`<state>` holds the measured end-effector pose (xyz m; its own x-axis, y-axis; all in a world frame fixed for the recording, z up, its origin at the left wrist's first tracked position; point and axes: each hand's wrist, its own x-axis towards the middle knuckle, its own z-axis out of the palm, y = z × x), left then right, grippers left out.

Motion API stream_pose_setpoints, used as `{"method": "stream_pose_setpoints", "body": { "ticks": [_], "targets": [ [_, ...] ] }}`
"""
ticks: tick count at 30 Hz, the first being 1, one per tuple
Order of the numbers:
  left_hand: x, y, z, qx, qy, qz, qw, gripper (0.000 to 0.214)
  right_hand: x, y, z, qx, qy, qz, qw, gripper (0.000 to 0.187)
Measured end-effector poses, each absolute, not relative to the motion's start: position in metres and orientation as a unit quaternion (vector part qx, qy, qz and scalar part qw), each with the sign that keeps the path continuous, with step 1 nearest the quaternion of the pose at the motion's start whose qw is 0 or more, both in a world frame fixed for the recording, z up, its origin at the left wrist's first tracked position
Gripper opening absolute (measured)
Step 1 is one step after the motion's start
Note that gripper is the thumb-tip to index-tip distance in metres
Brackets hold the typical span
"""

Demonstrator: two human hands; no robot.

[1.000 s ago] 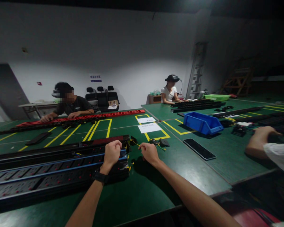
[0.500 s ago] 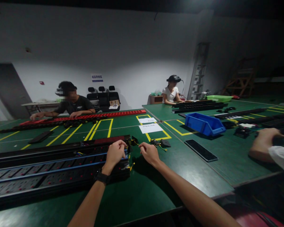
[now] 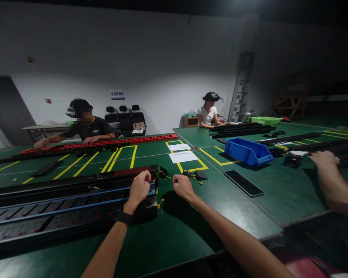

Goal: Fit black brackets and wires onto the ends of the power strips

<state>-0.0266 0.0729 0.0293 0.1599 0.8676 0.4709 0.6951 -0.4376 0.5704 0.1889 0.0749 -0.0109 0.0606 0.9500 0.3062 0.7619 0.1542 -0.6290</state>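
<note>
A long black power strip assembly (image 3: pixel 61 208) with blue wires and red sockets lies across the green table (image 3: pixel 174 231) in front of me. My left hand (image 3: pixel 139 188), with a black watch on its wrist, is curled closed at the strip's right end. My right hand (image 3: pixel 183 186) is a closed fist just right of that end, above the table; what it holds, if anything, is hidden. Thin yellow wires (image 3: pixel 160 202) stick out of the strip's end. A small black part with wires (image 3: pixel 197 175) lies just beyond my right hand.
A black phone (image 3: pixel 243 183) and a blue bin (image 3: pixel 248 151) lie to the right. White papers (image 3: pixel 182 156) sit in yellow-taped squares. A co-worker's arm (image 3: pixel 333 181) reaches in at right. Two people sit across: one at a red strip (image 3: pixel 104 143), one at black strips (image 3: pixel 240 129).
My right hand has closed from a loose pinch into a fist and lifted slightly. The co-worker's arm at right has stretched further over the table. My left hand stays at the strip's end.
</note>
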Motion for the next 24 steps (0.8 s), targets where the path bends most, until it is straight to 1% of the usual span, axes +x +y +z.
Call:
{"method": "stream_pose_setpoints", "body": {
  "ticks": [5,8,11,13,15,16,17,19,20,22,24],
  "targets": [
    [-0.031,0.071,0.034,0.727,0.579,0.351,0.11,0.016,0.187,0.075,-0.017,-0.627,-0.681,0.128,0.356,0.024],
    [-0.034,0.076,0.03,0.731,0.568,0.357,0.125,0.016,0.189,0.08,-0.024,-0.586,-0.695,0.142,0.392,0.025],
    [-0.035,0.079,0.027,0.753,0.534,0.344,0.172,0.016,0.19,0.085,-0.03,-0.517,-0.721,0.173,0.428,0.025],
    [-0.034,0.078,0.028,0.772,0.499,0.347,0.186,0.016,0.19,0.088,-0.032,-0.47,-0.732,0.211,0.446,0.02],
    [-0.032,0.074,0.032,0.792,0.461,0.352,0.191,0.01,0.19,0.09,-0.033,-0.43,-0.734,0.264,0.455,0.01],
    [-0.031,0.071,0.034,0.799,0.446,0.351,0.197,0.007,0.191,0.091,-0.033,-0.413,-0.732,0.293,0.455,0.013],
    [-0.031,0.069,0.037,0.804,0.435,0.347,0.208,0.01,0.191,0.091,-0.033,-0.4,-0.731,0.322,0.45,0.022],
    [-0.032,0.065,0.041,0.809,0.426,0.331,0.233,0.023,0.192,0.09,-0.032,-0.384,-0.728,0.368,0.433,0.035],
    [-0.033,0.063,0.042,0.81,0.426,0.322,0.244,0.028,0.193,0.09,-0.032,-0.378,-0.726,0.385,0.426,0.039],
    [-0.034,0.062,0.044,0.812,0.425,0.308,0.255,0.032,0.194,0.09,-0.032,-0.371,-0.723,0.41,0.414,0.041],
    [-0.035,0.062,0.044,0.817,0.42,0.302,0.256,0.028,0.194,0.091,-0.034,-0.375,-0.714,0.423,0.413,0.036]
  ]
}}
